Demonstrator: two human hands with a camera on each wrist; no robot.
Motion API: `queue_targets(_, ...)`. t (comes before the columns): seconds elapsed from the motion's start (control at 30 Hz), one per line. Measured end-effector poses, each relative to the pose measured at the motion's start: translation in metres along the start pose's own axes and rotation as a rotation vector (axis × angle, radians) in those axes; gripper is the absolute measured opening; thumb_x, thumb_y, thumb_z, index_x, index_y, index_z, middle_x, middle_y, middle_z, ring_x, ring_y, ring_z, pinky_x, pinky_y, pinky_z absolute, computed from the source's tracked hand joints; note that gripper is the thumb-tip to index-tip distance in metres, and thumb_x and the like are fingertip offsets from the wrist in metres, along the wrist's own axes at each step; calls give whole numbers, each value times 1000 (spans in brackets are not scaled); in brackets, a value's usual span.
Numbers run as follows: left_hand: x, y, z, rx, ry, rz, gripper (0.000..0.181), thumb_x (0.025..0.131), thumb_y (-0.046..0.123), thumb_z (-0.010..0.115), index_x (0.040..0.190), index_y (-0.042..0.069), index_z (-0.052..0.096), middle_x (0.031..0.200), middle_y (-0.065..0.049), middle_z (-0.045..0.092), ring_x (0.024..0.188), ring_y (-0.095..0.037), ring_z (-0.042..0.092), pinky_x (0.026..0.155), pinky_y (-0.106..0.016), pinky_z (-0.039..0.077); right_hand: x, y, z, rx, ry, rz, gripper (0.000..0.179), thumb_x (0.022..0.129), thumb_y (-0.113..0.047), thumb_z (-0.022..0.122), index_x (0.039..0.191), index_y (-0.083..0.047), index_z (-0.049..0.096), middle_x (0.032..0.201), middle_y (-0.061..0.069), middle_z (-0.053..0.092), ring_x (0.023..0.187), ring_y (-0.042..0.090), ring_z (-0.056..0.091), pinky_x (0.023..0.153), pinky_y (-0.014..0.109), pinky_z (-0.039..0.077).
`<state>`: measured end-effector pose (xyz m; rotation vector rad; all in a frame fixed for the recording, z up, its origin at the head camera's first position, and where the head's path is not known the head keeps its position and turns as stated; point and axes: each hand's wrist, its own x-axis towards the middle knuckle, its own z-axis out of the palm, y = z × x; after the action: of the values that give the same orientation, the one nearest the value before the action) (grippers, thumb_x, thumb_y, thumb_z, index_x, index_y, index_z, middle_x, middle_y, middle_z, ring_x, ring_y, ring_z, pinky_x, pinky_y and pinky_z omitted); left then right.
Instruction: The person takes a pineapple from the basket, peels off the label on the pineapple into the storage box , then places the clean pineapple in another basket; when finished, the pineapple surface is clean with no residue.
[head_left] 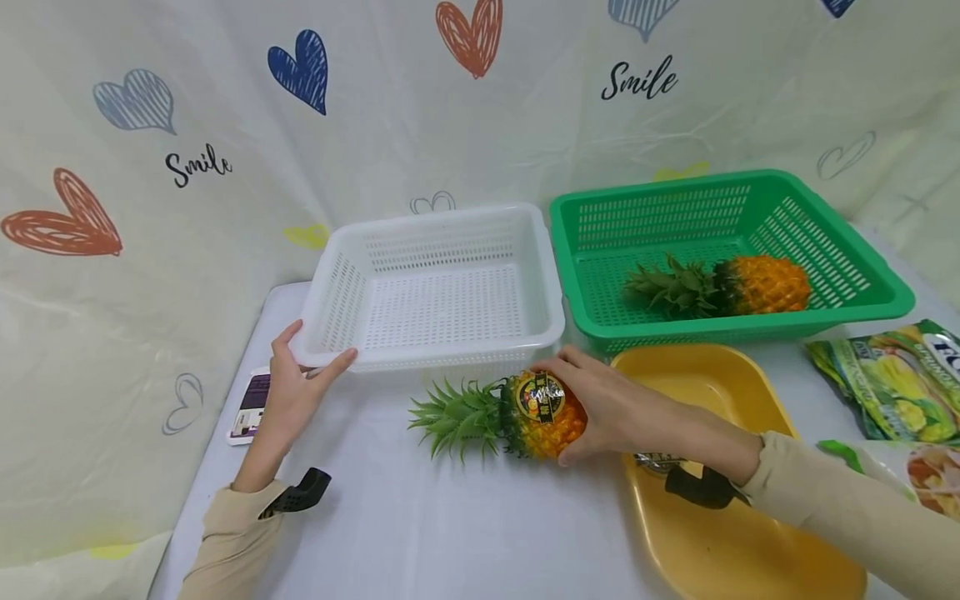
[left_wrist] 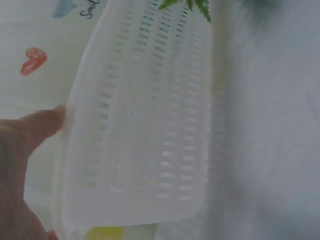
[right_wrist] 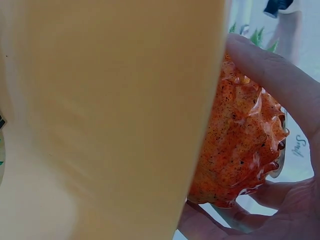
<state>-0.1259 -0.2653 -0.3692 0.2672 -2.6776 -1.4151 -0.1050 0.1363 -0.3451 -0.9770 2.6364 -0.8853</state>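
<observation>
With thumb and fingers curved round its fruit end, my right hand (head_left: 607, 400) grips a small pineapple (head_left: 551, 429) in front of the white basket. Its green leaf crown points left, and a round black and gold label faces up. In the right wrist view the orange fruit (right_wrist: 240, 135) sits between thumb and fingers. My left hand (head_left: 296, 392) holds the front left corner of the white plastic basket (head_left: 442, 354), thumb on the front rim and a finger at the left rim. The left wrist view shows the thumb (left_wrist: 45, 122) against the slotted basket wall (left_wrist: 135, 115).
A green basket (head_left: 735, 325) with another pineapple (head_left: 765, 285) lying inside stands at the back right. A yellow tub (head_left: 757, 558) lies under my right forearm. Printed food packets (head_left: 900, 379) are at the right edge, and a phone (head_left: 251, 408) lies beside my left hand.
</observation>
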Motion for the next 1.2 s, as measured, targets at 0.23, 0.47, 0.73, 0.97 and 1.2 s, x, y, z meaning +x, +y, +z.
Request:
queue_targets(0.23, -32, 38, 3, 319, 270, 356, 101, 88, 30, 87, 161, 1, 23, 144, -33, 31, 129, -46, 35, 98, -59, 42, 1, 0, -1, -9, -2, -1, 96, 64, -25, 103, 145, -8, 53, 133, 12, 52, 111, 30, 58, 92, 52, 55)
queue_targets(0.47, -56, 76, 27, 192, 132, 992, 79, 96, 36, 78, 150, -7, 41, 140, -27, 48, 127, -40, 51, 112, -38, 41, 1, 0, -2, -9, -12, 14, 96, 64, -25, 103, 145, -8, 54, 135, 12, 52, 113, 31, 58, 94, 54, 54)
queue_targets(0.73, -62, 68, 65, 334, -283, 1157, 69, 100, 48, 69, 149, 3, 49, 141, -13, 54, 127, -27, 55, 107, -41, 48, 3, -1, -2, -12, -25, 41, 97, 64, -24, 104, 145, -8, 53, 135, 13, 53, 114, 33, 58, 96, 55, 54)
queue_targets(0.97, -54, 51, 91, 571, -317, 1071, 83, 89, 51, 82, 149, 7, 49, 140, -13, 52, 126, -30, 53, 107, -47, 47, 4, -1, 0, -43, -23, 8, 96, 64, -27, 104, 143, -7, 53, 137, 15, 53, 117, 36, 59, 97, 56, 54)
queue_targets(1.2, -52, 47, 98, 576, -322, 1018, 75, 92, 50, 80, 149, 11, 50, 140, -10, 52, 123, -28, 56, 109, -51, 46, 0, 0, -1, -50, -13, -14, 96, 65, -27, 103, 143, -7, 52, 137, 15, 52, 116, 36, 59, 96, 56, 54)
